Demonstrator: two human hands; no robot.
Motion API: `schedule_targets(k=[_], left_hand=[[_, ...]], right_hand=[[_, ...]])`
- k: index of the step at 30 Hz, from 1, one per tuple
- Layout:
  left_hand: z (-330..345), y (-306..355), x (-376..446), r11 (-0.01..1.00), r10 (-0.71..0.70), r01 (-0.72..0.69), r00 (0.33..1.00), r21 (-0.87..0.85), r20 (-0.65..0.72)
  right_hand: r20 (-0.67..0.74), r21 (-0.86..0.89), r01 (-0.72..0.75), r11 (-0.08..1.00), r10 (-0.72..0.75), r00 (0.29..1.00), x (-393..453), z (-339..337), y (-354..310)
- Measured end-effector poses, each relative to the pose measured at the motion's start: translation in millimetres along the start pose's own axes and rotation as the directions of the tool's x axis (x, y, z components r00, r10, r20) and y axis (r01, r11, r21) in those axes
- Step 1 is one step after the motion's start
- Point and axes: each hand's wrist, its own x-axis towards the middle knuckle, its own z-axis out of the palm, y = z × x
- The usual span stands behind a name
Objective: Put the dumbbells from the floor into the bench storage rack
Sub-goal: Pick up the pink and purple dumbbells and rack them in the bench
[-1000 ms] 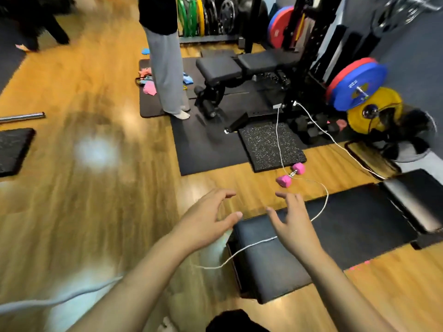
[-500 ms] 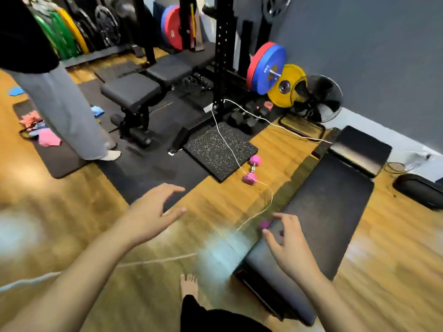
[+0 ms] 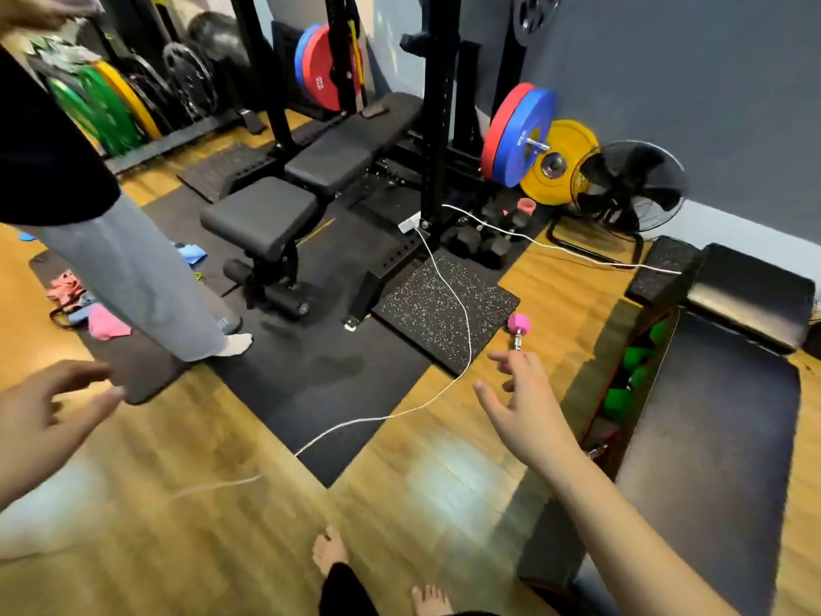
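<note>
A small pink dumbbell (image 3: 517, 329) lies on the wooden floor beside a speckled rubber tile; only its far head and metal handle show. My right hand (image 3: 524, 404) is stretched out over its near end, fingers spread and holding nothing. My left hand (image 3: 49, 413) hovers open at the left edge, far from the dumbbell. The black padded bench (image 3: 715, 420) stands at the right. In the storage rack under its left side sit several green dumbbells (image 3: 628, 375) and a dark one below them.
A white cable (image 3: 466, 331) runs over the speckled tile (image 3: 437, 306) and the floor near the dumbbell. Another person's legs (image 3: 146, 282) stand at the left on black mats. Behind are a weight bench, a power rack, black hex dumbbells, coloured plates and a floor fan (image 3: 628, 188).
The view has swung right and closer to the bench, revealing green dumbbells in its rack. My right hand has reached forward over the pink dumbbell's near end; my left hand has drifted left.
</note>
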Motion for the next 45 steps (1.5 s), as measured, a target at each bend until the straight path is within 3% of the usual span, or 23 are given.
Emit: schedule_targets(k=[2,6,9,13,21,27,36,45], left_hand=[[23.0,29.2,15.0,0.995,0.094,-0.093,0.995,-0.036,0.032],[93.2,74.0,67.7,0.968,0.133,-0.089,0.975,-0.237,0.180],[138.8,98.4,107.3,0.957,0.199,-0.101,0.910,-0.273,0.364],[187.5,147.6,153.7,0.929,0.330,-0.191,0.815,-0.317,0.476],[303.5,256.0,223.0,0.865,0.501,-0.362,0.652,-0.347,0.569],[370.7,337.7,266.4,0.867,0.498,-0.352,0.605,-0.352,0.622],[443.1,450.1,317.4,0.873,0.479,-0.398,0.589,-0.282,0.651],[484.8,526.9,364.2,0.805,0.544,-0.504,0.415,-0.314,0.729]], right_hand=[[-0.024,0.004,-0.010,1.000,0.010,1.000,15.3,17.5,-11.9],[-0.078,0.012,-0.066,0.998,0.067,0.995,43.0,39.9,-30.9],[-0.115,-0.025,-0.118,0.993,0.114,0.987,57.0,41.6,-36.2],[-0.190,-0.051,-0.242,0.969,0.229,0.955,68.3,38.7,-35.3],[-0.263,0.002,-0.348,0.938,0.336,0.904,143.8,21.1,17.7],[-0.216,0.019,-0.351,0.936,0.347,0.913,230.7,-23.2,62.4],[-0.175,0.075,-0.392,0.917,0.399,0.900,336.0,-84.2,131.1],[-0.267,0.109,-0.480,0.871,0.491,0.829,369.8,-119.1,171.5]])
